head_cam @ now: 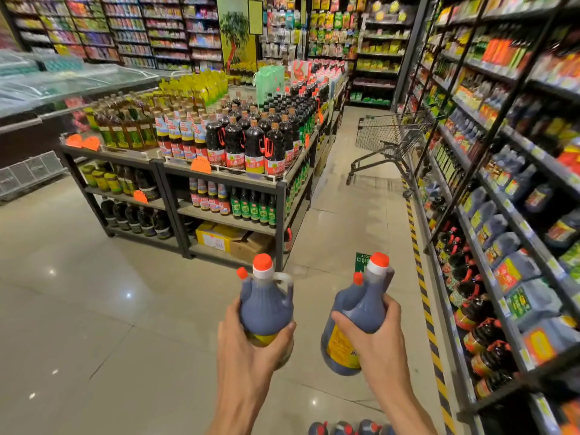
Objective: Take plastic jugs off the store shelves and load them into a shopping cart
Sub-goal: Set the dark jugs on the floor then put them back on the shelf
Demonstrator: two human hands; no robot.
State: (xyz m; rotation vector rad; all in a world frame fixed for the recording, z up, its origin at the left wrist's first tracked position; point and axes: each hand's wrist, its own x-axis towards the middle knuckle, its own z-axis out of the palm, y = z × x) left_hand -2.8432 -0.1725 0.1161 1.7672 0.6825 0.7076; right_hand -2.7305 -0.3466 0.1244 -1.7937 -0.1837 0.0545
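I hold one dark plastic jug in each hand, low in the aisle in front of me. My left hand (251, 343) grips the left jug (266, 306) around its body; it has an orange cap and a clear handle. My right hand (373, 337) is wrapped around the right jug (351, 328), which carries a yellow label and tilts slightly right. The wire shopping cart (389, 136) stands farther down the aisle, against the right-hand shelves, well beyond both hands.
Tall shelves (508, 246) of jugs and bottles line the right side, edged by a yellow-black floor stripe (423, 293). A low island rack (219, 177) of dark bottles stands ahead on the left. More jug caps (345, 428) show at the bottom edge. A freezer chest (47, 89) sits far left.
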